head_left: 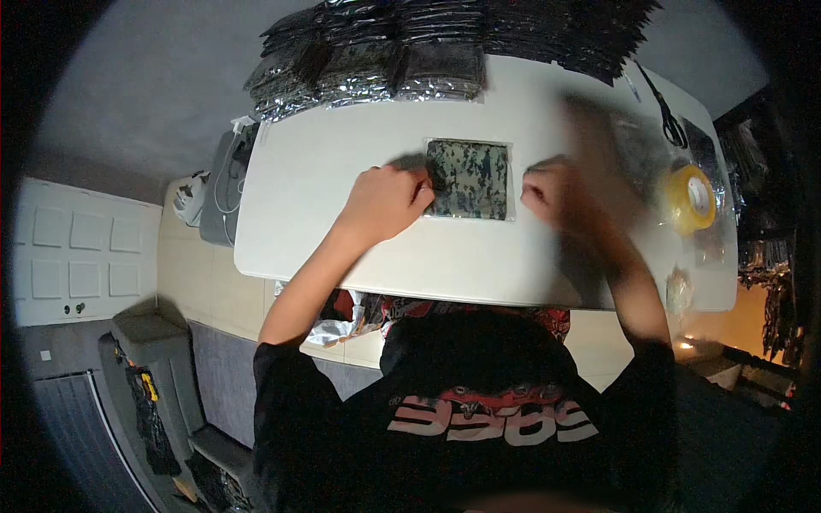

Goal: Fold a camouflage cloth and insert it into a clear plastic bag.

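Head view: flat camouflage-patterned packet (468,179) in clear wrap; left hand (389,198) pinching its edge, right hand (547,192) fisted beside it.

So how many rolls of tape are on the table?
1. The yellow tape roll lies near the table's right end, beside the right hand. Others may be hidden.

Bare tabletop (342,231) open left and front; bag stacks (376,60) block back; tape roll (691,198), scissors (665,115) crowd right.
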`<state>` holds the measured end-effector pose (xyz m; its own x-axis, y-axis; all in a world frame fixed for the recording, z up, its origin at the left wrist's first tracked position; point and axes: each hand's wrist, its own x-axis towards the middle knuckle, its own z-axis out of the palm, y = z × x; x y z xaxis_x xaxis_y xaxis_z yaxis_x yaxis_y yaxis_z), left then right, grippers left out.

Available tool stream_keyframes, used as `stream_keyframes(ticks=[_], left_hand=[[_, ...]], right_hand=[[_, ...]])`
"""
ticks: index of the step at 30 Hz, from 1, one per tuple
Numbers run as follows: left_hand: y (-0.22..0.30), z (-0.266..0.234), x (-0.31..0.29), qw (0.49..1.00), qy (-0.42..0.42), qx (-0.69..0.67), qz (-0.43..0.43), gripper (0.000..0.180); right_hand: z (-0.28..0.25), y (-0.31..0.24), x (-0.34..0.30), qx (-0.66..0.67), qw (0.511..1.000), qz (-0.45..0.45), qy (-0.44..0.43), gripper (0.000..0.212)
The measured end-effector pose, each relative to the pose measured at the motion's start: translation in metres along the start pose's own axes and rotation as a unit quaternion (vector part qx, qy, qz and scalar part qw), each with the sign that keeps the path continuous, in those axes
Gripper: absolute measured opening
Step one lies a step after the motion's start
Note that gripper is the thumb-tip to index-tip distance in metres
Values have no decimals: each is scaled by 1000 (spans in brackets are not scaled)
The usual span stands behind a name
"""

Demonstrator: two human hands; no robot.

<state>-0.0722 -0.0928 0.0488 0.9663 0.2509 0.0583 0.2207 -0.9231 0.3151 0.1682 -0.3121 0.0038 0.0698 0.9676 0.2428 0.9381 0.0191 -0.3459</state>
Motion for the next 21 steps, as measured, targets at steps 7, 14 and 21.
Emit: stream_keyframes(ticks=[7,14,21], left_hand=[[33,23,2,956,129,49,259,35],[32,27,12,954,25,156,256,25],[49,-79,56,989,-56,-112,80,28]], right_hand=[[-19,-12,9,49,991,15,123,32],[-3,-5,4,92,988,-1,123,49],[9,19,-3,343,919,133,139,46]])
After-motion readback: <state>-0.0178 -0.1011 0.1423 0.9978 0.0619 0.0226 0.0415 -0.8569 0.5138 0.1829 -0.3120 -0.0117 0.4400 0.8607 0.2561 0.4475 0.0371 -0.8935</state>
